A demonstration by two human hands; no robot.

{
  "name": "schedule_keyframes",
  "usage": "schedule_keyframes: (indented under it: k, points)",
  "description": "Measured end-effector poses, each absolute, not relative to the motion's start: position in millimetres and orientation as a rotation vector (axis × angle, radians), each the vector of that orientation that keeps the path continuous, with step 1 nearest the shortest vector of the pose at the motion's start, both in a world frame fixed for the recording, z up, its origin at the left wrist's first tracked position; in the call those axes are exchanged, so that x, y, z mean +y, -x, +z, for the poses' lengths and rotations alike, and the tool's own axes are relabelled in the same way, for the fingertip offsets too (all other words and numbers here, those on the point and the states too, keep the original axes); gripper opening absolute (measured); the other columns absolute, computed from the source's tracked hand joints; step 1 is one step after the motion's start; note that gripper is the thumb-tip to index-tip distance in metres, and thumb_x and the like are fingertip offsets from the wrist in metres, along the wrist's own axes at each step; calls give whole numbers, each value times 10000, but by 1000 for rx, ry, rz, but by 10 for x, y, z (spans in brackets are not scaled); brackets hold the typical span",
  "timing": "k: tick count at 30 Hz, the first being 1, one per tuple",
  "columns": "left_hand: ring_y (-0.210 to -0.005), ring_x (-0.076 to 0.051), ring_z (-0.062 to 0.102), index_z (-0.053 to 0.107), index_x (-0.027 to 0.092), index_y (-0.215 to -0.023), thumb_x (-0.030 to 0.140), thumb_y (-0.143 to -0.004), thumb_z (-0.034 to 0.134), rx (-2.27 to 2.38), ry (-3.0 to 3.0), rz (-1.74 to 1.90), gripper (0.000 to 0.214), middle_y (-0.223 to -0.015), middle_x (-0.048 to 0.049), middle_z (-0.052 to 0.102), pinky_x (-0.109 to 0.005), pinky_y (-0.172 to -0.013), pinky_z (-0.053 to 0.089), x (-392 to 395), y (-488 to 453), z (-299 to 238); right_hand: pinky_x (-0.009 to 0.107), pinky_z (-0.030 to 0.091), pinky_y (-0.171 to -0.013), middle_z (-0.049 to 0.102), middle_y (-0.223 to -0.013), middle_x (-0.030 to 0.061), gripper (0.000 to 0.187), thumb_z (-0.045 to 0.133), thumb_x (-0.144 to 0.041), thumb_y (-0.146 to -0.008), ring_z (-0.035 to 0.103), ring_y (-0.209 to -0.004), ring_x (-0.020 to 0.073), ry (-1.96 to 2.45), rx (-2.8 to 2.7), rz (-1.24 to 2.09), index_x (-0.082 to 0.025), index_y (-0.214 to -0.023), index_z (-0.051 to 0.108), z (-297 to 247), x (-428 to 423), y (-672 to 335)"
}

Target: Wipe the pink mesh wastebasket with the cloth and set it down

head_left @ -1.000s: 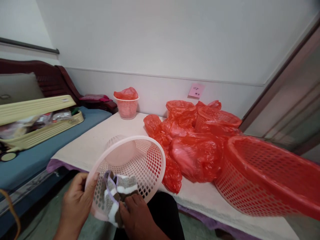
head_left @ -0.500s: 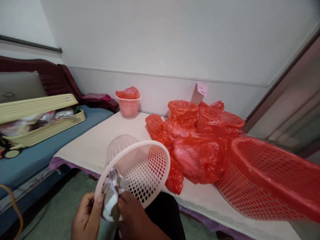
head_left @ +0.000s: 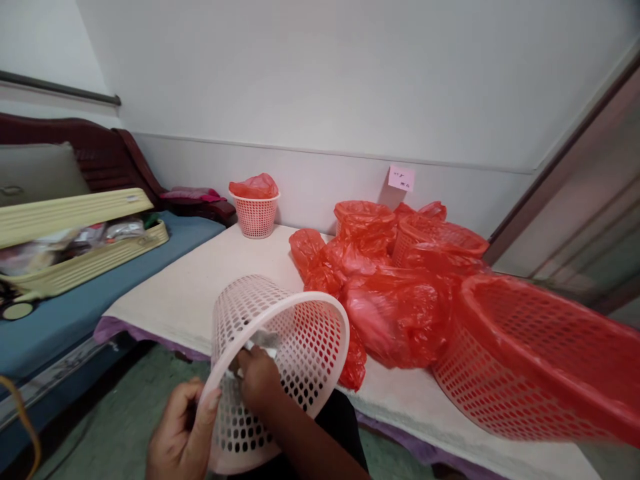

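A pale pink perforated plastic basket is tipped on its side, its mouth turned toward me. My left hand is closed on the near left part of its rim, thumb on the outside edge. My right hand reaches through the mouth into the basket, fingers bent round a grey and white cloth. Most of the cloth is hidden behind that hand. Past the basket's right side lie crumpled red plastic bags.
A large red basket stands at the right. Against the wall is a small pink basket with a red bag in it. To the left, an open yellow case lies on a blue mattress. A pink note leans by the wall.
My right hand has moved from the rim deeper into the basket, taking the cloth with it. The basket has shifted slightly down and right, with my left hand still on its rim.
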State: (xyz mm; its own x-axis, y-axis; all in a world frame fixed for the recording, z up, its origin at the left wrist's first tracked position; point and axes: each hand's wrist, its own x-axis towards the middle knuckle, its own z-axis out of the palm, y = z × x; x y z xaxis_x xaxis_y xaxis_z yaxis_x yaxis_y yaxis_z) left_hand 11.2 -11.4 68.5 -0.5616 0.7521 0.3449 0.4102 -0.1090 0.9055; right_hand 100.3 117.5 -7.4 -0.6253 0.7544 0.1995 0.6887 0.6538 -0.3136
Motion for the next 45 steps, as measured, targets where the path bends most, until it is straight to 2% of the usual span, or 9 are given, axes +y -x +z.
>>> schedule_keyframes:
  k: [4,8,13,16,22,29,34,40,45]
  points:
    - [-704,-128,551,603,244,-814,496,-851,573,2006,-1347,1693,256,-787,34,608,-211,-665,438,-139,-131,814,380,468,-776,658,-956,98,171,579,-301,-871,608,-864,243,1095,-2635,263,-190,-964,669,-58,1275,-998]
    - [-602,-112,580,604,242,-806,469,-852,576,2089,-1656,1602,233,-738,43,635,-204,-585,431,-154,-19,836,456,456,-777,662,-925,184,239,495,-261,-918,617,-874,300,1194,-2657,193,-118,-913,687,33,1381,-1272]
    - [-552,-117,566,606,231,-807,465,-865,556,2119,-1738,1587,246,-677,46,612,-211,-549,428,-68,92,911,311,443,-648,661,-911,67,185,632,-216,-753,616,-748,216,990,-2784,342,-225,-934,675,151,906,-1594]
    - [-566,-123,542,613,227,-806,504,-863,543,2179,-1644,1587,291,-657,50,595,-221,-565,418,4,137,1054,291,438,-660,643,-926,44,132,648,-274,-778,597,-782,200,847,-2789,492,-232,-903,652,212,587,-1762]
    - [-596,-131,524,606,233,-782,584,-832,555,2140,-1447,1607,358,-646,54,581,-223,-552,411,146,233,1182,410,468,-797,625,-938,80,229,598,-302,-884,559,-861,250,721,-2721,43,-190,-1084,595,168,459,-1916]
    - [-587,-122,501,600,216,-756,649,-742,627,2072,-1217,1704,434,-644,38,577,-217,-519,406,198,231,1195,420,481,-726,621,-876,79,290,607,-264,-872,533,-774,245,645,-2599,-131,-145,-1134,572,-97,500,-1736]
    - [-626,-139,547,599,222,-891,674,-699,655,1999,-985,1736,494,-751,20,620,-218,-525,461,13,91,938,399,476,-755,612,-934,82,278,669,-269,-782,543,-860,251,642,-2445,228,-163,-1023,580,228,418,-1423]
    - [-657,-147,544,565,235,-863,609,-857,499,2032,-1180,1570,380,-700,20,576,-212,-580,481,-221,38,531,298,468,-904,557,-1188,69,460,654,-166,-750,539,-1070,205,629,-2216,839,-216,-1183,505,533,440,-1276]
    - [-649,-145,558,573,246,-857,575,-867,509,2055,-1283,1591,335,-693,30,582,-210,-562,466,-199,205,635,318,471,-761,599,-998,57,154,612,-196,-820,563,-889,212,756,-2646,419,-220,-970,587,270,659,-1291]
